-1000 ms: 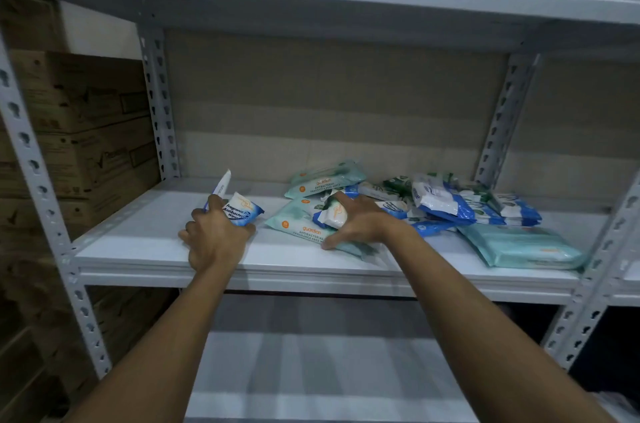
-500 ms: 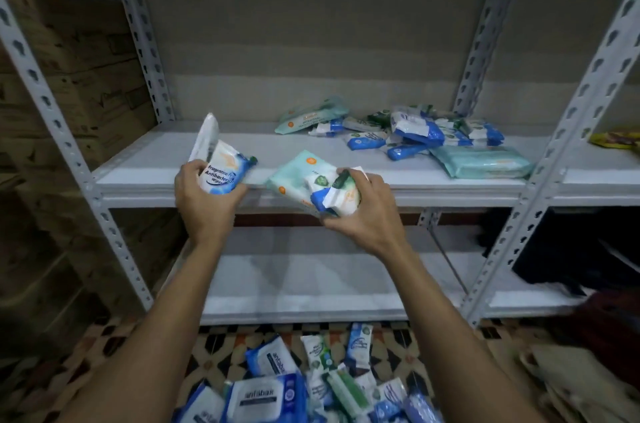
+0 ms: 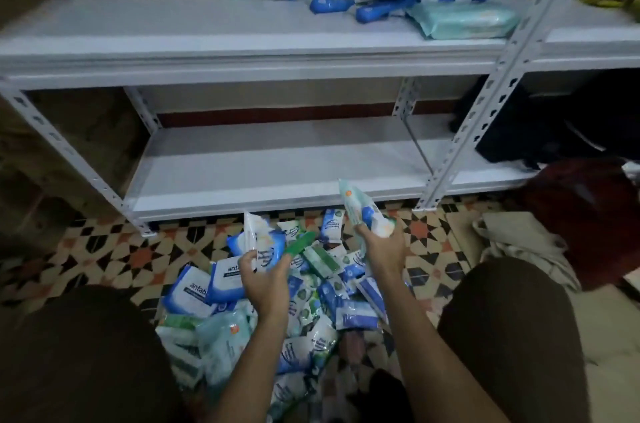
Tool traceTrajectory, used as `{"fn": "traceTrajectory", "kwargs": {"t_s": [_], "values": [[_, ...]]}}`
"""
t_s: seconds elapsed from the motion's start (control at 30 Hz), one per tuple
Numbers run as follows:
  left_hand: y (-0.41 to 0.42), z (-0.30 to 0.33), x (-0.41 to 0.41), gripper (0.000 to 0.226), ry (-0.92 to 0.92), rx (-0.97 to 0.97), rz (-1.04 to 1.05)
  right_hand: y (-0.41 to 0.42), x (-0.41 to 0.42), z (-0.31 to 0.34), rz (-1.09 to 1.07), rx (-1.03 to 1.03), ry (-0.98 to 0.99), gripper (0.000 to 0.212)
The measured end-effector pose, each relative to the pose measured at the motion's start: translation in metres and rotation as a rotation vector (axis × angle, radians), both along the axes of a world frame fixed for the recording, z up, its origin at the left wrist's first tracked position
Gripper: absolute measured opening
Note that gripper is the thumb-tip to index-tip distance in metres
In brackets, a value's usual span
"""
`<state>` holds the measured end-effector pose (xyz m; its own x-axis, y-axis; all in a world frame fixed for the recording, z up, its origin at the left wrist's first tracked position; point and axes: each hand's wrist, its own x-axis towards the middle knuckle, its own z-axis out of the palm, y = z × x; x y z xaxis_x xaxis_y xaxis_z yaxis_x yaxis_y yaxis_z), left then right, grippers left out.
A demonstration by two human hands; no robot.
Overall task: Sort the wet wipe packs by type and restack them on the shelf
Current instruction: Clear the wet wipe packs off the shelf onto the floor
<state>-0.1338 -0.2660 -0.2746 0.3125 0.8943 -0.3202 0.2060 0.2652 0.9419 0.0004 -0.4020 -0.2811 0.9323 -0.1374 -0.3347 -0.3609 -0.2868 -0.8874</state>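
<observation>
Holding packs in both hands, the person crouches over the pile of wipe packs (image 3: 277,312) on the floor. The left hand (image 3: 265,279) grips a blue-and-white pack (image 3: 265,244); the right hand (image 3: 382,251) pinches a long teal pack (image 3: 353,203), its long axis pointing up toward the shelf (image 3: 242,52). The pile lies directly below both sets of fingers, so either hand could likely drop its load there.
</observation>
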Motion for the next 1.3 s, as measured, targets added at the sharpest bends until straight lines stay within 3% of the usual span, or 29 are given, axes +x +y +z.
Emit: {"fn": "traceTrajectory", "kwargs": {"t_s": [0.1,0.2,0.33,0.43,0.5,0.57,0.67,0.77,0.93,1.03,1.13,1.3], "values": [[-0.02,-0.027,-0.001,0.052,0.082,0.001,-0.11,-0.016,-0.004,-0.035,-0.12,-0.201,0.143,0.08],[-0.036,-0.048,0.007,0.057,0.114,0.038,-0.197,-0.031,-0.009,-0.06,-0.107,-0.378,0.236,0.093],[-0.047,-0.082,0.017,0.062,0.211,0.24,-0.409,-0.042,-0.015,-0.093,0.248,-0.603,0.206,0.096],[-0.053,-0.115,0.012,0.062,0.459,0.333,-0.794,-0.051,-0.027,-0.12,0.577,-0.604,0.246,0.083],[-0.053,-0.127,0.006,0.058,0.611,0.371,-1.029,-0.053,-0.032,-0.127,0.668,-0.601,0.216,0.068],[-0.05,-0.132,0.004,0.051,0.634,0.402,-1.112,-0.052,-0.03,-0.124,0.64,-0.597,0.199,0.057],[-0.046,-0.129,0.008,0.062,0.643,0.409,-1.181,-0.049,-0.021,-0.123,0.578,-0.595,0.256,0.045],[-0.039,-0.124,0.011,0.075,0.695,0.434,-1.22,-0.047,-0.017,-0.125,0.421,-0.584,0.306,0.047],[-0.028,-0.113,0.011,0.081,0.582,0.404,-1.204,-0.055,0.0,-0.116,0.145,-0.589,0.245,0.055],[-0.02,-0.109,0.009,0.075,0.569,0.378,-1.17,-0.062,0.006,-0.117,0.131,-0.621,0.16,0.079],[-0.009,-0.103,0.005,0.072,0.562,0.345,-1.088,-0.063,0.004,-0.125,0.091,-0.445,0.16,0.105],[0.008,-0.091,-0.001,0.061,0.534,0.292,-0.995,-0.07,-0.009,-0.113,0.107,-0.421,0.254,0.041]]}}
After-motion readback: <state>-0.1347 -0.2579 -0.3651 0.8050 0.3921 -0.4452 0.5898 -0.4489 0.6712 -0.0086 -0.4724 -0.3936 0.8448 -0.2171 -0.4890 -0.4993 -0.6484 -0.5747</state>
